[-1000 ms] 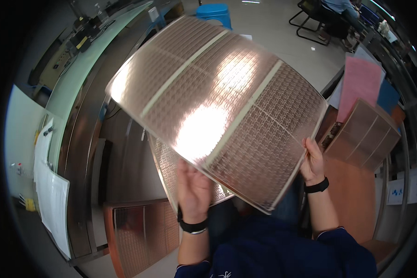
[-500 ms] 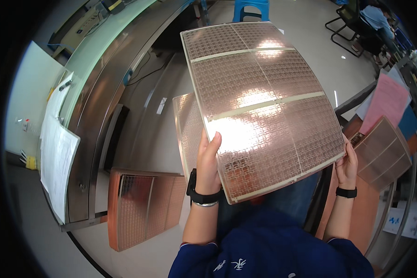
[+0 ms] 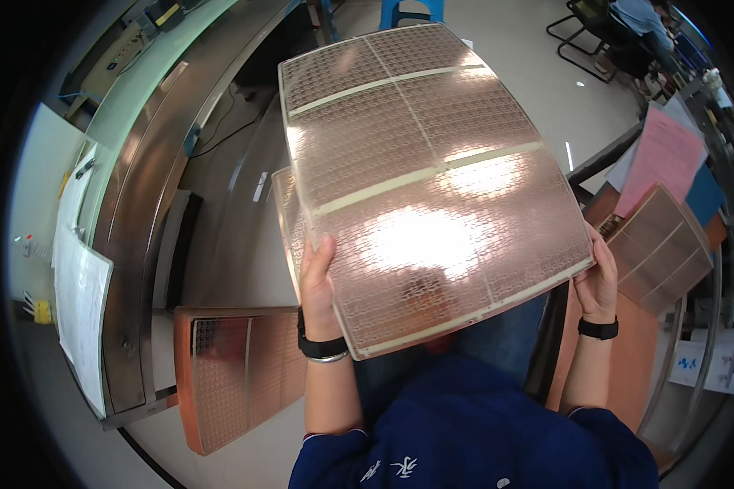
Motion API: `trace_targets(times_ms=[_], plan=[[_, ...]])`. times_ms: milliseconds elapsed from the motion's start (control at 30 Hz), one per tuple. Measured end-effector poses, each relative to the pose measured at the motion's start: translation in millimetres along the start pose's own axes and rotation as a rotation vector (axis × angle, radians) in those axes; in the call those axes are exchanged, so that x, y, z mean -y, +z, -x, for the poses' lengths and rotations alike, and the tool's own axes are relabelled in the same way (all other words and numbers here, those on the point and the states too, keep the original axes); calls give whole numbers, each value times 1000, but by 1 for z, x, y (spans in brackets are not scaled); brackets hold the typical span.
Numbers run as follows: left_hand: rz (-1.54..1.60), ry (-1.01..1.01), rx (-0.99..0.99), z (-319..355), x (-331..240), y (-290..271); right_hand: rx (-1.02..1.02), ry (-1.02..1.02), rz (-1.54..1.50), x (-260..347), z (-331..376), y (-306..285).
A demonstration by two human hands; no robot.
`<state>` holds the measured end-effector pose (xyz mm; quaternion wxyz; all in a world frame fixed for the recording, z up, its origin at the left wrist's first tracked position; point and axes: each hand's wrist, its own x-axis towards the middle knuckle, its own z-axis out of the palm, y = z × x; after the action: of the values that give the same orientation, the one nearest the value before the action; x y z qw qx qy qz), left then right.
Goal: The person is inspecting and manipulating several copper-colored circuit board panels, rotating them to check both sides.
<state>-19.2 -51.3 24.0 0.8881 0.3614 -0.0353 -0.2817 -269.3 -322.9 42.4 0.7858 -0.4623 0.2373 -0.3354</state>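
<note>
Copper panel (image 3: 432, 187) up between my hands, left hand (image 3: 318, 281) and right hand (image 3: 597, 281) pinching its near corners; thin, light, bendy, so I grip edges only.

Both bare forearms raised upward from dark blue sleeves, left hand (image 3: 318, 281) upright with fingers extended and thumb pressed flat, right hand (image 3: 599, 281) curled with fingers gripping at the same height, a black band on each wrist, hands held well apart
</note>
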Motion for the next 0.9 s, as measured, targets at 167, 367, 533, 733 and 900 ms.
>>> trace_targets(times_ms=[167, 367, 533, 733, 900], plan=[[61, 11, 5, 3, -3, -1, 39, 5, 37, 7, 5, 11], [91, -12, -26, -1, -3, -25, 114, 22, 27, 8, 6, 8], [170, -75, 48, 0, -4, -29, 135, 40, -10, 13, 10, 12], [183, -112, 61, 2, -8, -28, 529, 112, -148, 9, -4, -34], [145, -116, 126, 6, -7, -31, 341, 194, -237, 20, -25, 9]])
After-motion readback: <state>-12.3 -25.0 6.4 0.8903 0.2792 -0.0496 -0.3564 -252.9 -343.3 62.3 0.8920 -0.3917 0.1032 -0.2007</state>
